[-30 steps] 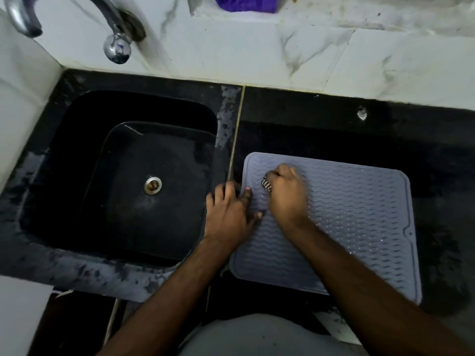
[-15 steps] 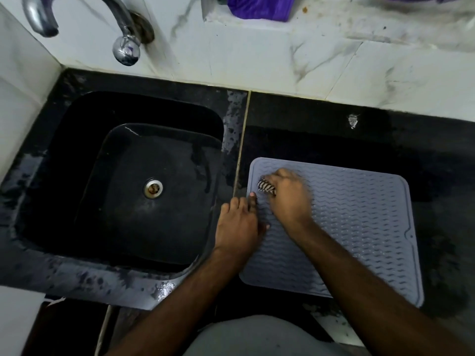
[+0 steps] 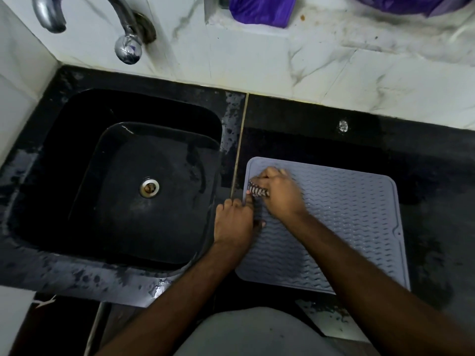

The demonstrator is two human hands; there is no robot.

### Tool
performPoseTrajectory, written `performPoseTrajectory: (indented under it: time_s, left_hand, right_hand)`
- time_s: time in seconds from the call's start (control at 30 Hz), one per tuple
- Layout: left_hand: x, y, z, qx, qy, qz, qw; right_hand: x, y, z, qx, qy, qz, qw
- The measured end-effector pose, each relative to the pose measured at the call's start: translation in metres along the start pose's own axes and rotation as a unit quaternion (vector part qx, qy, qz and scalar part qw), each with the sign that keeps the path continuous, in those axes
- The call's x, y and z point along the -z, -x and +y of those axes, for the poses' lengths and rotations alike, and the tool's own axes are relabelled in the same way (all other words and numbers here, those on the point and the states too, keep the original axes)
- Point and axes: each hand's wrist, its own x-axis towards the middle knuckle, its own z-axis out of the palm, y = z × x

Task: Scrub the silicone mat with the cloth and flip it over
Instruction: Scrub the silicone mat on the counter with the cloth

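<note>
Both hands work the grey silicone mat (image 3: 341, 222) beside the sink: right hand (image 3: 279, 195), fingers clenched around the striped cloth (image 3: 257, 190), has scrubbed outward to the far-left corner, just beyond the left hand's (image 3: 235, 219) flat pinning fingertips, so flipping remains.

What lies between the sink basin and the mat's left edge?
In the head view, a wet black counter strip with a thin pale seam; the left hand rests there, fingers on the mat.
</note>
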Motion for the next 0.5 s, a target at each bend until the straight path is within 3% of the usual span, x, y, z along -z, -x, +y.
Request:
performPoseTrajectory:
  time_s: [0.3,0.5]
  left_hand:
    - [-0.001,0.002,0.008,0.053,0.034,-0.009,0.998]
    - [0.004,0.001,0.018,0.083,0.001,-0.006,0.997]
  right_hand:
    - [0.009,0.012,0.009,0.082,0.073,-0.037,0.993]
    - [0.022,0.025,0.018,0.112,0.207,-0.007,0.972]
